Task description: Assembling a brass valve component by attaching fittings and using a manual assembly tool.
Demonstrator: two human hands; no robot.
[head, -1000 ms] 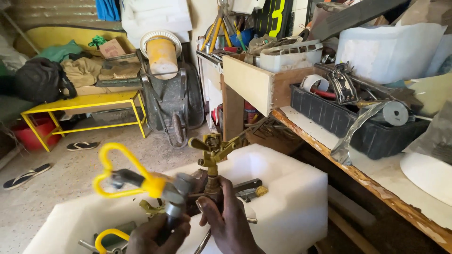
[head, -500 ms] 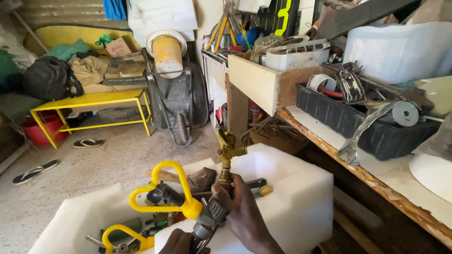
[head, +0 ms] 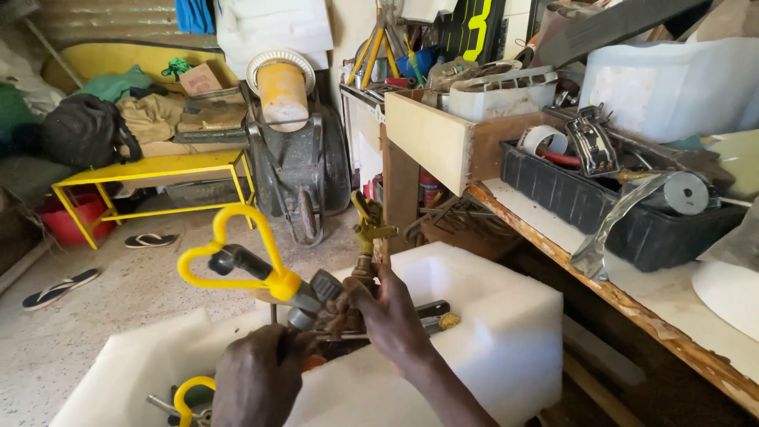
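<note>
Over the white tub, low in our view: we work with both hands on a brass valve fitting.
Far left, 9 o'clock: yellow bench [head: 150,170] with a black bag [head: 83,130] on it; sandals [head: 59,287] lie on the speckled floor [head: 95,316] below.
Left hand [head: 257,379]: at 7 o'clock, our fingers closed around the lower part of the fitting; how firmly, we cannot tell.
Yellow handle [head: 225,257]: a heart-shaped loop tilted up toward 10 o'clock from our left hand, joined to a grey metal neck.
Second yellow loop [head: 190,393]: down inside the tub at 7 o'clock, just beside our left hand.
Brass fitting [head: 368,237]: upright at centre, pointing to 12 o'clock above our fingers.
Right hand [head: 387,316]: at 6 o'clock, clasping the base of the brass fitting.
White tub [head: 490,332]: under both hands, tools lying inside.
Behind, 12 o'clock: wheelbarrow [head: 296,170] carrying a yellow bucket [head: 282,91].
Right, 3 o'clock: wooden workbench [head: 632,308] with a black tray [head: 624,209] of tools.
</note>
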